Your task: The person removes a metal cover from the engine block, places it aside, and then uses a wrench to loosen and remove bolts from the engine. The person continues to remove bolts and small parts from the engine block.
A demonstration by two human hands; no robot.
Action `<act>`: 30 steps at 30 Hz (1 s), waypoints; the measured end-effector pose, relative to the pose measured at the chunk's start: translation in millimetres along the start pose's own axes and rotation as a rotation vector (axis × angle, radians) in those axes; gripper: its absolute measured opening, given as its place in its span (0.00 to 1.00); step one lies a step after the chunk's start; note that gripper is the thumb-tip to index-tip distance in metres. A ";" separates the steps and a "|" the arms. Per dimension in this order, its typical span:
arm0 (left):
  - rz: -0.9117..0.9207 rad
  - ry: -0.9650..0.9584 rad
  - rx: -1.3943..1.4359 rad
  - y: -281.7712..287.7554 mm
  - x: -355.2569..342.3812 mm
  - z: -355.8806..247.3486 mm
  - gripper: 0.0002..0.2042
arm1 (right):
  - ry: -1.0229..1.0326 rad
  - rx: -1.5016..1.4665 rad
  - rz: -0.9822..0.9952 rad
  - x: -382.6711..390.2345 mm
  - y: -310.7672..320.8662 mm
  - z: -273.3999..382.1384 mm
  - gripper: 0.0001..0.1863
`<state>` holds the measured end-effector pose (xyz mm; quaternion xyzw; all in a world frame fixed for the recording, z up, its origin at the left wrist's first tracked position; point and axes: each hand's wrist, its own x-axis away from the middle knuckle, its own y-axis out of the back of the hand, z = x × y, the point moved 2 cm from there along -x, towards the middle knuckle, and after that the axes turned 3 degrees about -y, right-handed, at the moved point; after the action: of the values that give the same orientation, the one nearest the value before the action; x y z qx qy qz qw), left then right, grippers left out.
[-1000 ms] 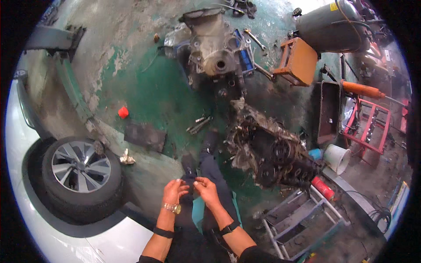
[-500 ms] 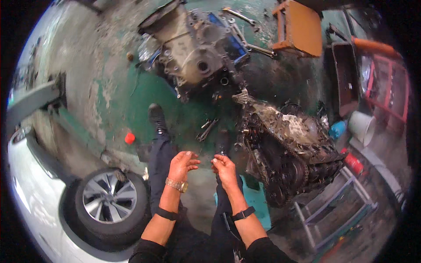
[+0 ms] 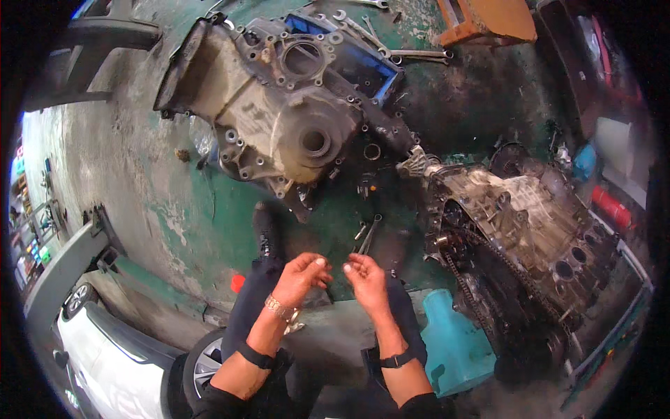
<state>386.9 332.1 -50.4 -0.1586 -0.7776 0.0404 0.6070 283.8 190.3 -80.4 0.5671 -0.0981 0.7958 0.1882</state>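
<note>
My left hand hovers over my lap, its fingers half curled and somewhat apart, with nothing visible in them. Close by on the right, my right hand has thumb and forefinger drawn together. Whatever may be between those fingertips is too small to make out. The hands face each other without touching. Just beyond them, small wrenches lie on the green floor. Farther ahead is a large grey metal engine casing with round openings. To the right lies a greasy engine block with a chain along its side.
Behind the casing are a blue tray and several wrenches. A brown stool stands at the back. Right of my knees is a teal plastic stool. A red cap, lift arm and white car are left.
The view has shifted, so the casing and engine block appear larger. Both hands sit farther right and lower in the picture. My left fingers are more curled; the right ones stay drawn together.
</note>
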 end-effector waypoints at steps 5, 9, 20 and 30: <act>0.024 -0.063 0.038 -13.3 -19.2 -13.8 0.12 | 0.149 0.042 0.078 -11.8 -4.3 23.8 0.17; -0.009 -0.048 0.050 -23.9 -38.3 -24.1 0.12 | 0.159 0.070 0.055 -20.9 4.9 47.0 0.18; 0.017 -0.015 0.053 -53.6 -60.2 -19.7 0.10 | 0.190 0.000 -0.011 -33.2 21.3 59.4 0.17; 0.011 0.015 0.100 -54.4 -71.6 -24.5 0.11 | 0.144 -0.074 -0.004 -39.7 23.2 65.4 0.16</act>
<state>414.8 256.3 -96.9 -0.1324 -0.7691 0.0812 0.6200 342.2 137.5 -94.3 0.5012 -0.1126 0.8301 0.2169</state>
